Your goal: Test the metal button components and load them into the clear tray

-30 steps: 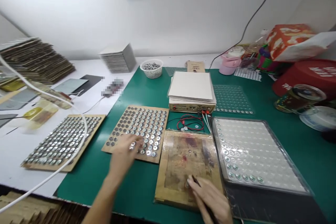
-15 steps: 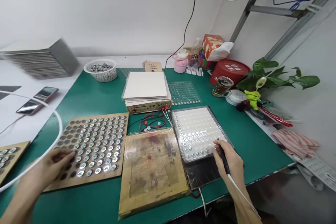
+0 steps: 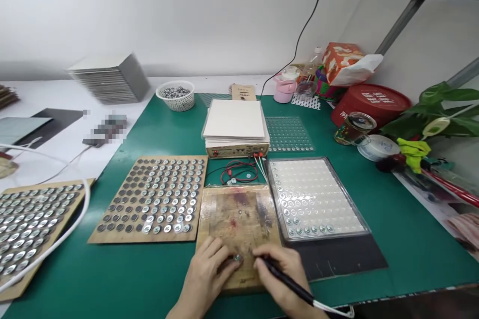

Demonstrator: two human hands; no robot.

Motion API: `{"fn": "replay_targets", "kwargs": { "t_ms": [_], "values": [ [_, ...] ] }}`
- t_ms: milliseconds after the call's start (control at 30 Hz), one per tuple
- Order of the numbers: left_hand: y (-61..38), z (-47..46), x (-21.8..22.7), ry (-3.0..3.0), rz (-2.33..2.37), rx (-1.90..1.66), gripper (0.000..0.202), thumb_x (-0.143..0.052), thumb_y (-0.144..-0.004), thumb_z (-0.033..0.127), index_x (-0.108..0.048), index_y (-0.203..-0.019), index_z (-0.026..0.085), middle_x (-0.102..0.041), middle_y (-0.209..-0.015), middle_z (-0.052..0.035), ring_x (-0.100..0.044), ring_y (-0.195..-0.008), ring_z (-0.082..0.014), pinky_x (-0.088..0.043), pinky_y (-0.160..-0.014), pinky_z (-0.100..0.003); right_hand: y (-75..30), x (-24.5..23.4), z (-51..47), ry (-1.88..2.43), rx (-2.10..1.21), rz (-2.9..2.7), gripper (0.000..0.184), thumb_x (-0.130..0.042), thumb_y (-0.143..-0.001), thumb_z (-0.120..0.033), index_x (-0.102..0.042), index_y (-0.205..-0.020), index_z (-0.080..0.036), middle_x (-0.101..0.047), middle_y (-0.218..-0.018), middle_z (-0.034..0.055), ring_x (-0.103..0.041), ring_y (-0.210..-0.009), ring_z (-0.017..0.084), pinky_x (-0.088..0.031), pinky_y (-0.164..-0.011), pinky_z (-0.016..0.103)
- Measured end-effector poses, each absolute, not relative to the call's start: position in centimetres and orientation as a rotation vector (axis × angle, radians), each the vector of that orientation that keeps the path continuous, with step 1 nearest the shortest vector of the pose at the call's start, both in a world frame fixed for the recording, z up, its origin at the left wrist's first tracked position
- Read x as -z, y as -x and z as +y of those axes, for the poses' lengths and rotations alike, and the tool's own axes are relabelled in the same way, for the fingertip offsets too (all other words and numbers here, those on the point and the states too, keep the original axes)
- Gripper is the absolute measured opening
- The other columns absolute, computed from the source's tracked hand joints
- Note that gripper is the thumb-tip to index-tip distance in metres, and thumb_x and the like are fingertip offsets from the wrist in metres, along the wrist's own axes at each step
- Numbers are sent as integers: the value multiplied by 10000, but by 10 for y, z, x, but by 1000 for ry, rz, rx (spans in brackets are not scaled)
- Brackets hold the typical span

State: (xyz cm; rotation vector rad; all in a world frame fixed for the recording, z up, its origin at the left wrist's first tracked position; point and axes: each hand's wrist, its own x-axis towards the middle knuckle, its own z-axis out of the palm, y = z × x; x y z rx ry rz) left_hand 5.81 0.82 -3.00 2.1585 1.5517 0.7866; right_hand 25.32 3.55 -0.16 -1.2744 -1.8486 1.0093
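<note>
Wood, scuffed and stained with red and dark patches, makes up the work block (image 3: pixel 220 209) at the centre of the green table (image 3: pixel 149 279). Over its near part, the left hand (image 3: pixel 205 270) has thumb and forefinger drawn together on a small metal disc (image 3: pixel 237 258), the other fingers curled. The right hand (image 3: pixel 282 270), just beside it, has its fingers wrapped around a black pen-like tool (image 3: pixel 294 286) with a white cable. Left of the block lies a brown board (image 3: pixel 112 237) bearing rows of discs; to the right, a clear tray (image 3: pixel 329 184) holds more along its left and near edges. Behind, a tan booklet (image 3: pixel 243 92) carries dark characters, and a red tub (image 3: pixel 370 102) shows white lettering, both too small or blurred to read. The panel markings on the instrument (image 3: pixel 237 152) are equally illegible.
</note>
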Motion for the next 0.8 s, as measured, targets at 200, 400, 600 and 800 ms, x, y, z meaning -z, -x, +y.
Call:
{"fn": "replay_targets", "kwargs": {
  "t_ms": [200, 400, 600, 800],
  "values": [
    [-52, 14, 27, -2153, 1527, -794, 180, -525, -922, 309, -677, -891, 218, -571, -713, -20, -531, -697, -159, -429, -583, -237, -233, 19, 30, 1327, -1218, -1956, 177, -500, -791, -189, -672, -754, -170, -675, -659, 25, -639, -605, 159, -441, -578, 220],
    [-55, 14, 29, -2115, 1537, -824, 175, -555, -905, 312, -694, -849, 223, -579, -709, -22, -523, -692, -160, -410, -570, -245, -234, 19, 34, 1362, -1213, -2028, 195, -483, -816, -215, -664, -754, -175, -666, -651, 17, -636, -605, 158, -422, -560, 213],
    [-48, 17, 16, -2121, 1546, -802, 178, -564, -902, 309, -689, -813, 218, -602, -717, -18, -549, -707, -151, -420, -587, -235, -236, 24, 34, 1244, -1036, -2097, 180, -506, -835, -202, -625, -700, -190, -617, -555, -17, -597, -482, 130, -425, -479, 189],
    [64, 35, -6, -1971, 2301, -784, 255, -482, -900, 359, -674, -907, 193, -669, -905, -66, -594, -859, -218, -458, -752, -307, -228, 41, 25, 838, -466, -2079, 347, -428, -896, -91, -615, -1165, -205, -724, -985, 91, -682, -926, 235, -555, -800, 302]
  ]
}}
